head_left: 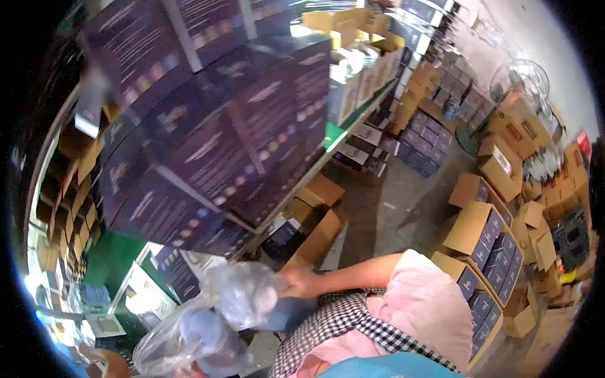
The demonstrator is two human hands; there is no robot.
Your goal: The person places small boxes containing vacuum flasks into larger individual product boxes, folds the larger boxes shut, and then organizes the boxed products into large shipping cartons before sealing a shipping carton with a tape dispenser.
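Note:
My right hand (pixel 301 282) is closed on the upper right part of a clear plastic bag (pixel 242 293), in front of my checked apron. Rounded, pale bluish shapes show through the crumpled plastic, too blurred to name. At the lower edge, a bit of my left hand (pixel 189 370) shows against the bag's lower end, closed on the plastic, with most of it hidden. Just beyond the bag, a dark printed box (pixel 175 271) leans by the green table top (pixel 113 258).
A tall stack of dark purple boxes (pixel 208 145) fills the table ahead. Under its edge stands an open carton (pixel 315 236). At right, open cartons (pixel 482 239) hold rows of dark boxes, near a standing fan (pixel 520 82). Another person's hand (pixel 110 362) appears at lower left.

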